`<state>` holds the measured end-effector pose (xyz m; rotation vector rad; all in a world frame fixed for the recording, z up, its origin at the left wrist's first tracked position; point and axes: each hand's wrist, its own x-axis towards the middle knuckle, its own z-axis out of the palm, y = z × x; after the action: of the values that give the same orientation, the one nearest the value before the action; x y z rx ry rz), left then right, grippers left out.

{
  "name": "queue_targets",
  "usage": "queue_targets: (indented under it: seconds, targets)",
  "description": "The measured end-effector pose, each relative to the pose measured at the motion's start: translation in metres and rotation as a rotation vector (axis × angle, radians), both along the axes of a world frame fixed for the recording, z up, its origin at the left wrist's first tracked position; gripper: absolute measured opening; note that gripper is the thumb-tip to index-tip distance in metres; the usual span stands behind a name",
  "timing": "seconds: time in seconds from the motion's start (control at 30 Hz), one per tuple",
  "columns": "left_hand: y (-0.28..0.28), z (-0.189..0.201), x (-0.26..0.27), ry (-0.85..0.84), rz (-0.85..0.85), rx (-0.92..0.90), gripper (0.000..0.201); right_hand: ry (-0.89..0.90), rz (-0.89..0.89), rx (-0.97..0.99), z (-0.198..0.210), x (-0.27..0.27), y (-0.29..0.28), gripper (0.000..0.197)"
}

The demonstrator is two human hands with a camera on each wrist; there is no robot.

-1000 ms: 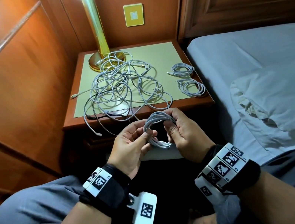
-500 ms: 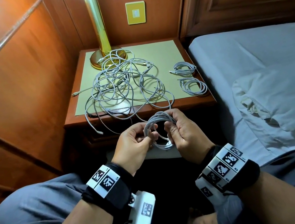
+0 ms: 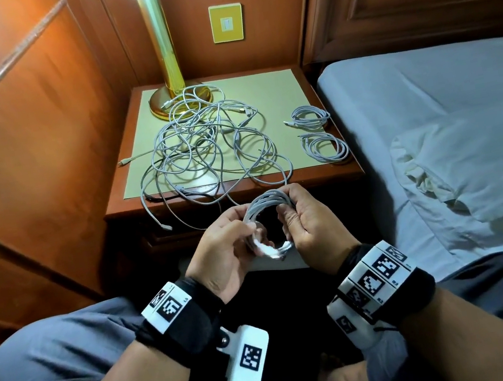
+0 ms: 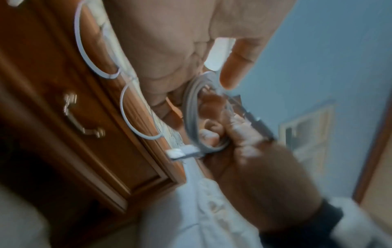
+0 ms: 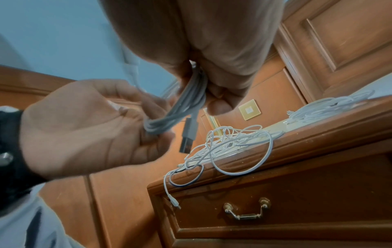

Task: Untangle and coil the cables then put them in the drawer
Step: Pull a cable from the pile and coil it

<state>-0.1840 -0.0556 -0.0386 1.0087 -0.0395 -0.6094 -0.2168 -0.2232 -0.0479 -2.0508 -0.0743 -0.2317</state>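
our left hand [image 3: 221, 255] and right hand [image 3: 311, 227] both grip one coiled white cable [image 3: 266, 209] above our lap, its usb plug [image 5: 187, 139] dangling downward. beyond, tangled cables [image 3: 203, 151] spill over the nightstand [image 3: 334, 173] edge above the closed drawer [image 5: 286, 201] (two finished coils [image 3: 317, 132] sit right), brass lamp [image 3: 166, 55] behind.

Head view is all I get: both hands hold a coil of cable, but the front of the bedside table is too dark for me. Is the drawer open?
Observer: No. The right wrist view shows the drawer shut, with its brass handle hanging down.
Operator: Does any loose end stick out of the coil?
Observer: Yes. A USB plug hangs from the coil, just below the thumb of the right hand.
Operator: And the other grip?
Observer: From that view, the left hand has its fingers curled right round the bundle.
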Motion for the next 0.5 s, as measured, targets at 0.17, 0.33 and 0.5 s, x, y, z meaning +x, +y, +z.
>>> queue_targets:
  seconds: [0.17, 0.33, 0.5]
  targets:
    - [0.004, -0.005, -0.001, -0.171, -0.021, 0.275, 0.018, -0.003, -0.032, 0.187, 0.008, 0.001, -0.002, 0.013]
    - [0.006, -0.001, 0.0, -0.162, 0.013, 0.207, 0.015, 0.058, 0.008, 0.323, 0.014, 0.001, -0.002, 0.02]
    - [0.005, 0.0, 0.001, -0.091, 0.05, 0.127, 0.017, 0.089, 0.016, 0.331, 0.017, -0.001, -0.002, 0.013]
